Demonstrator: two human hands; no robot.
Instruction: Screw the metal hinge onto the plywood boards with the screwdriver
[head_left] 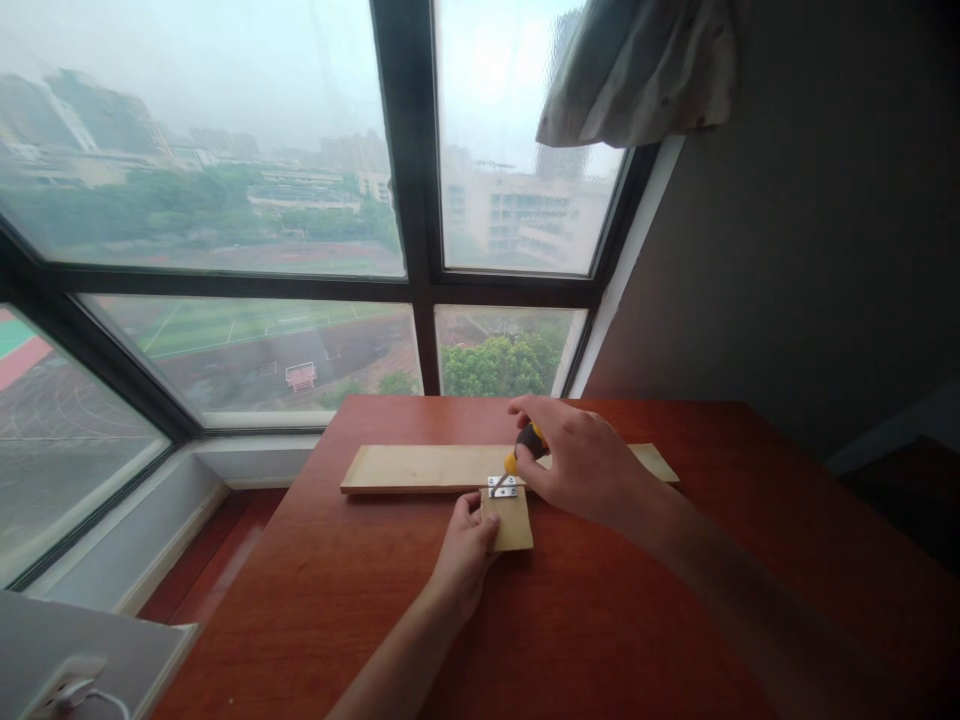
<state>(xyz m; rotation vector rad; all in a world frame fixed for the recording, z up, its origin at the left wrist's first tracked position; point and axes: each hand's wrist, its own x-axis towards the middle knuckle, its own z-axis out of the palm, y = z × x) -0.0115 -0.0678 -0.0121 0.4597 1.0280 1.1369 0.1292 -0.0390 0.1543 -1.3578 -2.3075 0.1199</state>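
My right hand is closed around a screwdriver with a black and yellow handle. The shaft slants down to the left, and its tip meets a small silver hinge. That metal piece lies across the joint between a small wooden block and a long pale wooden board. Thumb on top, my left hand grips the small block by its left side. My right hand covers part of the long board. Whether a screw sits under the tip is too small to tell.
Both wooden pieces rest on a reddish-brown table. Behind its far edge stand large windows with dark frames. A curtain hangs at the upper right beside a grey wall. A socket with a plugged cable is at the lower left.
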